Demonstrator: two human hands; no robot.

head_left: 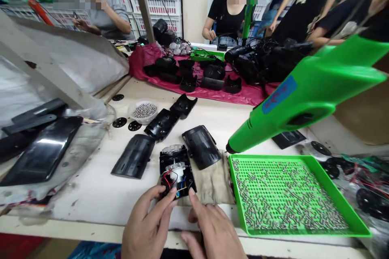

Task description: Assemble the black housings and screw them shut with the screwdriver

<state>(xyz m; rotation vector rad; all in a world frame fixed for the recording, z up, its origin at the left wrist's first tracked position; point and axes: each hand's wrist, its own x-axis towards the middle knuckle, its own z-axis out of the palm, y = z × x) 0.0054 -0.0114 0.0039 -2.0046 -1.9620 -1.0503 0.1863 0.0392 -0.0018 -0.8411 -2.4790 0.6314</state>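
Note:
A black plastic housing half (193, 182) lies in front of me with its inside up, showing a small motor (176, 173), a clear round part, and red, black and blue wires. My left hand (148, 220) grips the housing's near left corner, fingertips at the wires. At the near right edge rests the stretched index finger of my right hand (212, 226); its thumb stands apart and its other fingers are partly hidden. Just behind lie an empty black shell (201, 147) on the right and another curved shell (133, 156) on the left.
A green electric screwdriver (288, 97) hangs at right above a green tray (361, 230) of loose screws. A bowl (143, 112) of small metal parts stands among black discs. Glossy black panels (44, 149) lie left. Red cloth (243, 96) bears more shells; people sit and stand beyond.

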